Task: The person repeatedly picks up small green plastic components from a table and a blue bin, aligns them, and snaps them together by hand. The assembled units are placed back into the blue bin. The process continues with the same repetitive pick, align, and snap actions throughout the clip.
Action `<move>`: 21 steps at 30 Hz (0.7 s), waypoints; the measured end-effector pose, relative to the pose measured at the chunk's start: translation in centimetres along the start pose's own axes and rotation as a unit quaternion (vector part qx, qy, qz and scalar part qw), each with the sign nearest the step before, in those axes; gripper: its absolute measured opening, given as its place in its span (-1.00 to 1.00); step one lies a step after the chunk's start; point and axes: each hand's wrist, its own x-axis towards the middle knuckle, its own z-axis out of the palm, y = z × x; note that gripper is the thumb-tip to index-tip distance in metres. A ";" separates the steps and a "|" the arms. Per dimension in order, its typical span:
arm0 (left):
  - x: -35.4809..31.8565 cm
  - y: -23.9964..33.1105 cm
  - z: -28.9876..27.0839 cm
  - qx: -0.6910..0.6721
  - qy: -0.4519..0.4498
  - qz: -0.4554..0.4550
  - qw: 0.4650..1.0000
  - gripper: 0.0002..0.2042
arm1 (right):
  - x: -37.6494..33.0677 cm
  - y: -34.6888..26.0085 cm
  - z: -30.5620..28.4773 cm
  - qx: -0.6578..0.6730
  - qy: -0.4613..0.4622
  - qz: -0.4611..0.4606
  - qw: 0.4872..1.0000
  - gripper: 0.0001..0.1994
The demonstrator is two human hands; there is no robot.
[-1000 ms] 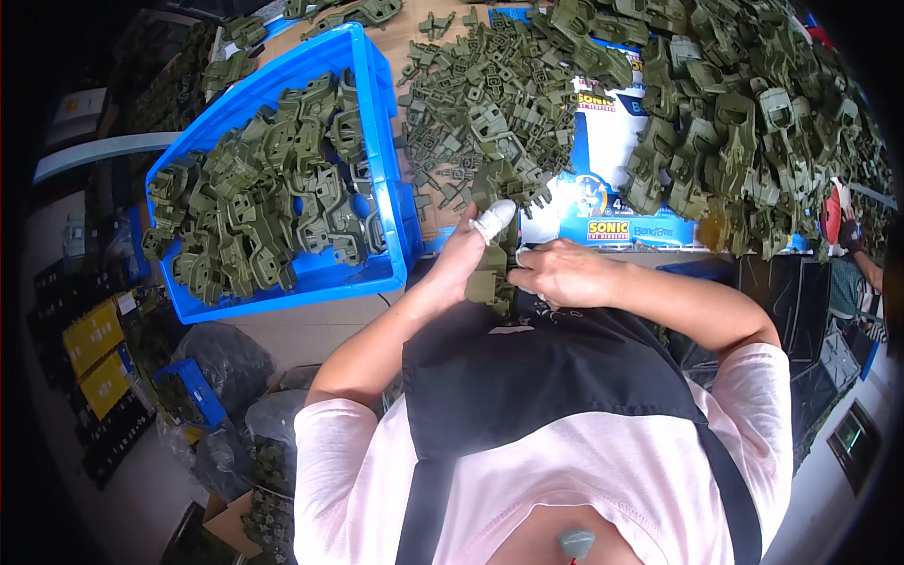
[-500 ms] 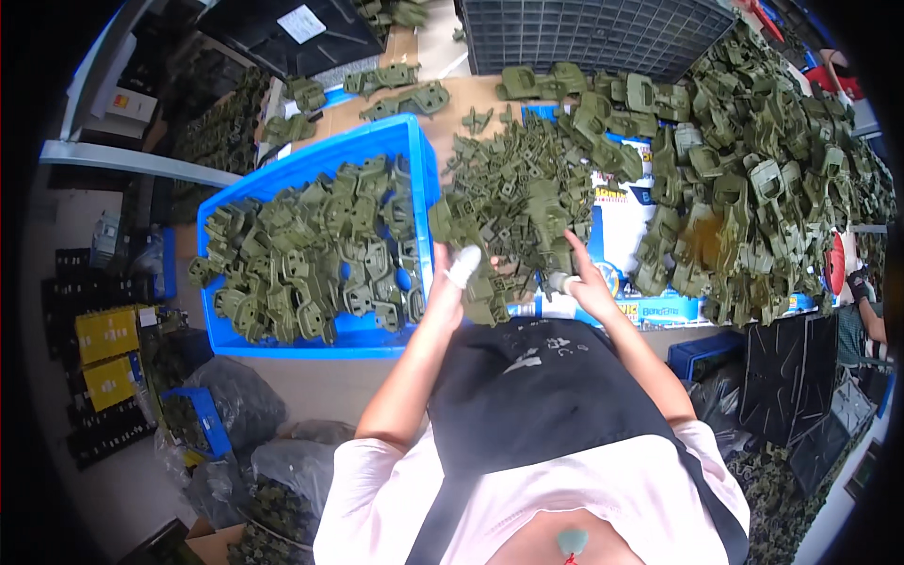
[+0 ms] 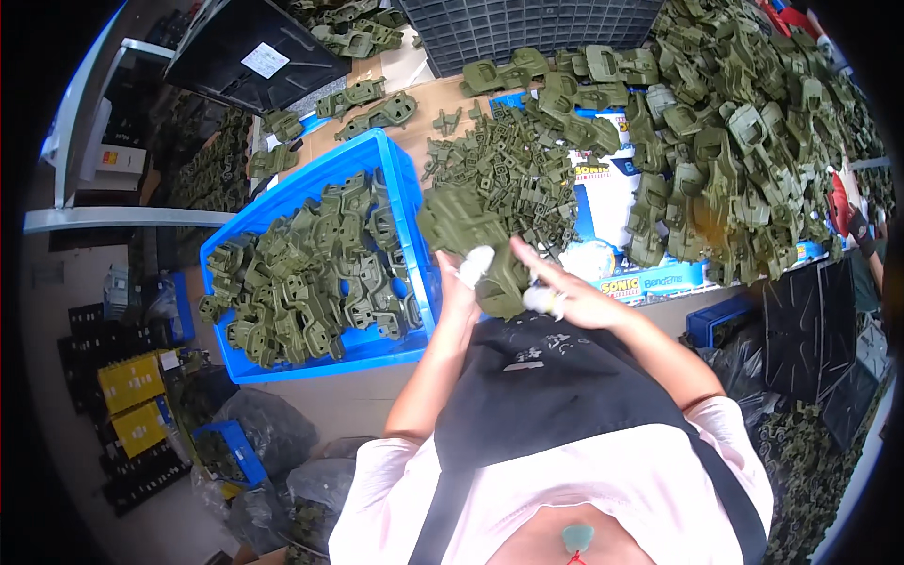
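An olive-green moulded plastic vehicle shell (image 3: 466, 221) is in front of my apron, somewhat blurred. My left hand (image 3: 459, 287) grips its near left side, with a white cover on the thumb. Against the shell's right side, my right hand (image 3: 574, 297) has its fingers closed, its thumb also wrapped in white. Whether a small piece lies between these right fingers is hidden. Just beyond the hands spreads a heap of small olive-green plastic parts (image 3: 518, 169). Left of my left hand stands a blue bin (image 3: 400, 193) holding several larger green shells (image 3: 301, 273).
A large pile of green shells (image 3: 725, 160) covers the table's right side. Black crates (image 3: 527, 33) stand along the back. Loose shells (image 3: 377, 115) lie on cardboard behind the bin. Grey plastic bags (image 3: 268, 428) sit on the floor at left. Another person's arm (image 3: 866, 245) shows at far right.
My right hand has drawn left from the small-parts heap to the shell in my left hand. The view has shifted and turned slightly.
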 end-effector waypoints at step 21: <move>-3.1 3.4 4.6 0.638 -0.441 0.024 0.630 -0.29 | -6.2 -1.6 -2.6 -0.369 -0.092 0.073 0.922 -0.44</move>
